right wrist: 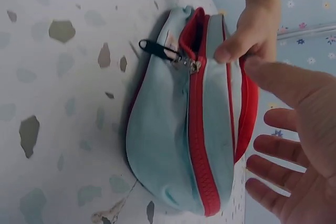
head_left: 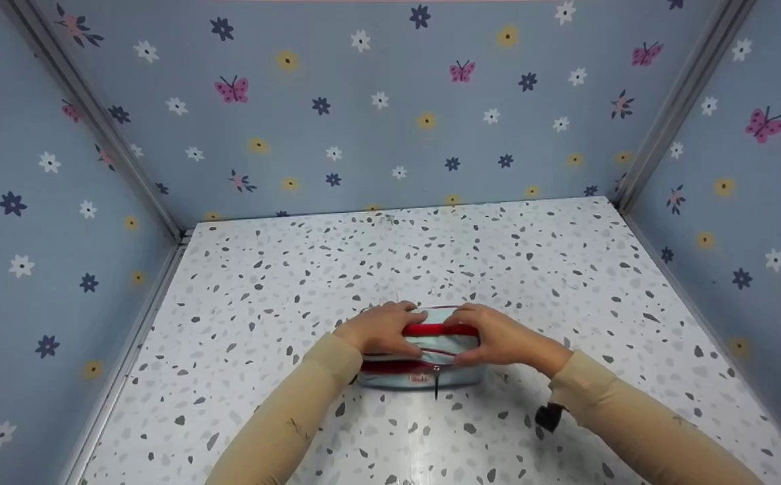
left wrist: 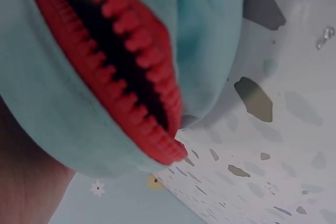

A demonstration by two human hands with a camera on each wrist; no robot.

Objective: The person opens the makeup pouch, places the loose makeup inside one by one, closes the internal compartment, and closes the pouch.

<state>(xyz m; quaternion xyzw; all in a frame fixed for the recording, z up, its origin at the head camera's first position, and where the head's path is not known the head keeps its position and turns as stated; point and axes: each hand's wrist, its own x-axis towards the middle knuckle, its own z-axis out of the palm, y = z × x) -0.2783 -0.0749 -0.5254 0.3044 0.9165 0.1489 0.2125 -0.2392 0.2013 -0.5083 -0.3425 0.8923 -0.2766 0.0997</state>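
Observation:
A light blue zippered pouch (head_left: 390, 380) with red zips lies on the speckled tabletop. My left hand (head_left: 384, 330) grips its left part, thumb on the near side and fingers over the far side. The front zip gapes on the left, and its red teeth (left wrist: 137, 114) stand apart around a dark inside. The slider with its black pull (right wrist: 157, 50) sits mid-zip; beyond it the teeth are joined. My right hand (head_left: 505, 337) spans the pouch's right end, its thumb close by the left thumb and its fingers loosely spread beside a red strip (right wrist: 247, 114).
The white tabletop (head_left: 377, 263) has grey speckles. Blue panels (head_left: 377, 135) with flowers and butterflies rise at the back and both sides, joined by metal corner posts (head_left: 680, 87). A black object (head_left: 549, 416) hangs below the right cuff.

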